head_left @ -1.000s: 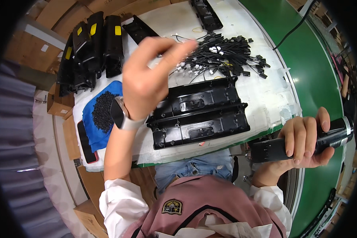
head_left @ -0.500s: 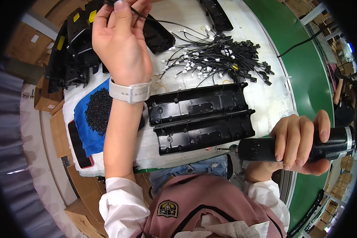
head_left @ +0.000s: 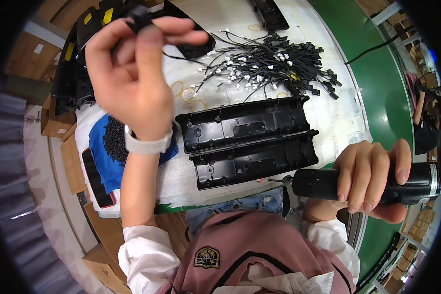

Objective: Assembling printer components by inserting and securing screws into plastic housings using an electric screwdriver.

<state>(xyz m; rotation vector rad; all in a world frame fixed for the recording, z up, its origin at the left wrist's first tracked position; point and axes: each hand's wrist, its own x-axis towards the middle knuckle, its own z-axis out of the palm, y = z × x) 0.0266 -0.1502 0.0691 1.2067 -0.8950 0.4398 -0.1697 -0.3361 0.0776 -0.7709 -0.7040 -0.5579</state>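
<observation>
My left hand (head_left: pixel 132 83), partly smeared by motion, is raised over the far left of the table. Its thumb and forefinger pinch a small black connector (head_left: pixel 139 17) with a thin black cable trailing to the right; the other fingers stick out. My right hand (head_left: pixel 370 179) is wrapped round a black electric screwdriver (head_left: pixel 314 183) at the right, its thin bit pointing left. Between the hands, two long black plastic housings (head_left: pixel 257 169) lie side by side, hollow side up. Beyond them spreads a heap of black cables (head_left: pixel 279 61) with white plugs.
Black screws (head_left: pixel 114 142) are piled on a blue cloth (head_left: pixel 97 161) at the left, beside a phone (head_left: pixel 95 179). Black plastic parts (head_left: pixel 73 73) with yellow labels stand far left. Yellow rubber bands (head_left: pixel 183 93) lie near the cables. A green surface (head_left: pixel 377 108) runs along the right.
My left hand has come nearer and to the left with the connector, and its outer fingers have spread to the right. My right hand and the screwdriver have hardly shifted.
</observation>
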